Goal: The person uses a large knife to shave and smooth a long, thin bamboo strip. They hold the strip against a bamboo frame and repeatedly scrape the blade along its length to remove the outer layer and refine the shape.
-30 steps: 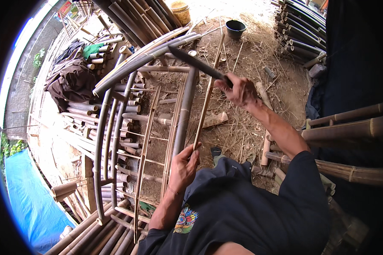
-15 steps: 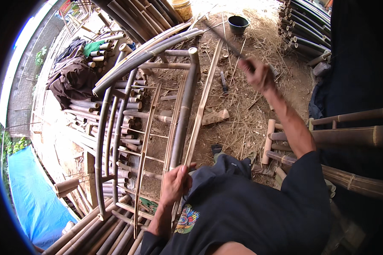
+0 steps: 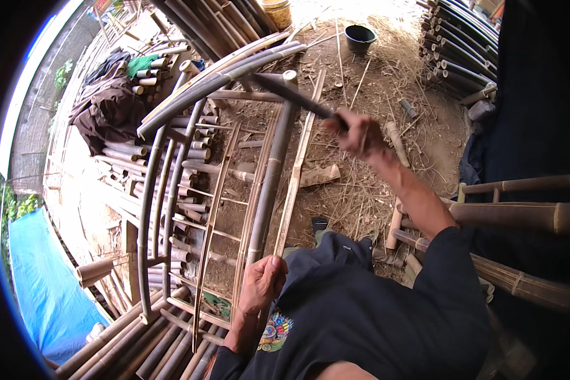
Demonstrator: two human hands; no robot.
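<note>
My right hand (image 3: 359,136) is closed round the handle of a long, dark-bladed machete (image 3: 294,96). Its blade points up and to the left, crossing over the upper part of a pale split bamboo strip (image 3: 299,161); whether they touch I cannot tell. My left hand (image 3: 263,278) grips the strip's lower end, close to my body, with the thumb on top. Just left of the strip stands a bamboo furniture frame (image 3: 273,171) of dark poles, with curved rails and thin slats between them.
A black bucket (image 3: 360,39) stands on the dirt floor among bamboo shavings. Stacked bamboo poles (image 3: 453,54) rise at the far right, and more bamboo furniture (image 3: 513,218) sits right of me. Dark cloth (image 3: 111,104) lies on piled poles at left, beyond a blue tarp (image 3: 47,285).
My right hand has come down and to the left, bringing the machete across the strip and the frame's top. My left hand stays almost in place on the strip.
</note>
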